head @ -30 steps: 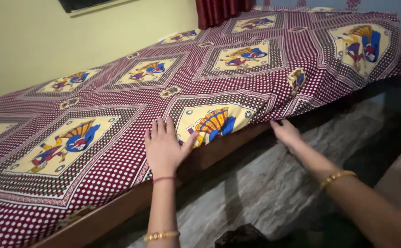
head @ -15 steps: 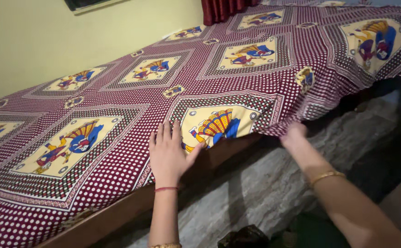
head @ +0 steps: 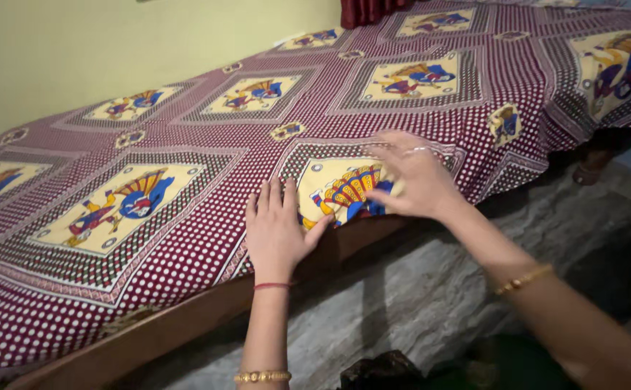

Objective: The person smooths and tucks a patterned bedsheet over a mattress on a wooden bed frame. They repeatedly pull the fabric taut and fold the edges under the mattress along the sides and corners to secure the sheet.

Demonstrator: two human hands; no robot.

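Our right hand [head: 415,177] has come up from the bed's edge onto the bedsheet [head: 207,144], fingers spread; our left hand [head: 278,227] stays flat, open, beside it.

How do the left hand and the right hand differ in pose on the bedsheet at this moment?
The left hand lies flat, palm down, fingers together and pointing up the patterned bedsheet near the bed's edge; the right hand is raised, fingers spread and curled, and blurred. The left wrist wears a thin red thread, the right wrist does not. Both arms wear a gold bangle, and both hands are at the same peacock panel.
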